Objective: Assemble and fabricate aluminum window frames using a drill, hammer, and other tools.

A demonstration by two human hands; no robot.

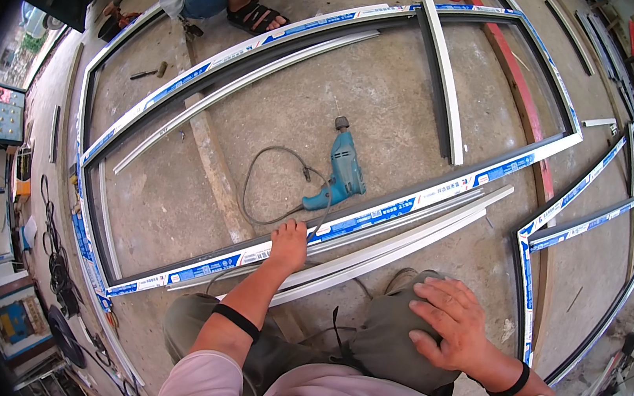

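Head view shows us the large rectangular frame (379,209) lying flat low over the concrete floor (288,107), a wooden board (213,169) passing under it. Our left hand (289,246) rests at its near rail, fingers curled close together; whether they grip the rail we cannot tell. Our right hand (455,326) drapes over the right knee (392,330), fingers loosely spread and holding no tool. Inside the frame lies a teal drill (346,166) with its cord (249,182) looped beside it; white strips (407,241) lie on our side of the near rail. We judge the frame stiff but awkward for its span, its blue-and-white covering perhaps slippery; two well-separated holds near the corners should suit it, while the slender strips look light and bendable, best supported at mid-length
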